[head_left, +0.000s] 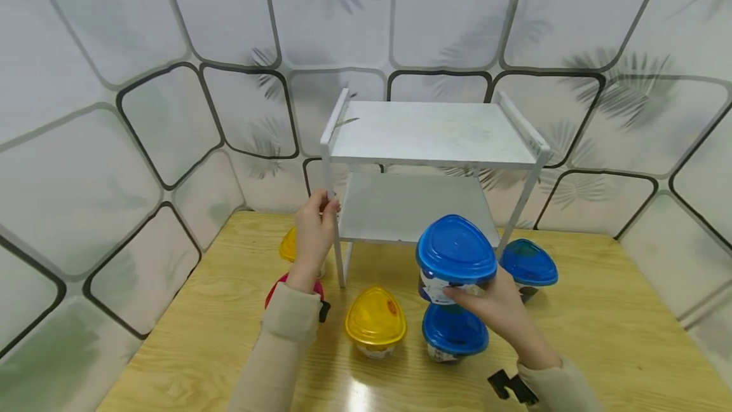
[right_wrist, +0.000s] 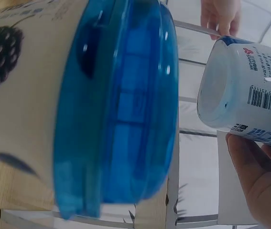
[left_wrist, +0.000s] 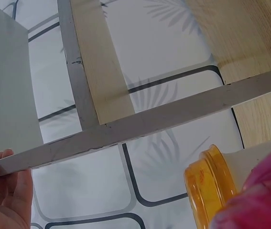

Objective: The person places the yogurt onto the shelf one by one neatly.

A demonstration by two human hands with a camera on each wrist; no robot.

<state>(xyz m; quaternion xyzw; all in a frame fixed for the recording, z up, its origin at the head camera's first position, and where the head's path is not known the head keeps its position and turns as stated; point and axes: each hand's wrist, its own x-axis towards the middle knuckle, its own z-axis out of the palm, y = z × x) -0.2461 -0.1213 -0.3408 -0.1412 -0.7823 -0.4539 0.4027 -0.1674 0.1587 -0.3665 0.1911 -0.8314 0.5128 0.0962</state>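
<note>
My left hand (head_left: 312, 231) grips the left front post of a white two-tier shelf rack (head_left: 431, 132). In the left wrist view, its thumb and fingers close round that post (left_wrist: 73, 147). My right hand (head_left: 506, 310) holds a white tub with a blue lid (head_left: 456, 248) in front of the lower shelf. The right wrist view shows the held tub's base and printed side (right_wrist: 250, 90), fingers beneath it. Below it on the table stands a second blue-lidded tub (head_left: 454, 330). A yellow-lidded tub (head_left: 375, 318) stands left of that one.
Another blue-lidded tub (head_left: 527, 262) stands by the rack's right leg. Left of the rack are a yellow-lidded tub (head_left: 288, 245) and a pink-lidded tub (head_left: 277, 287), partly hidden by my left arm. Patterned fabric walls (head_left: 343, 24) enclose the wooden table (head_left: 617, 323).
</note>
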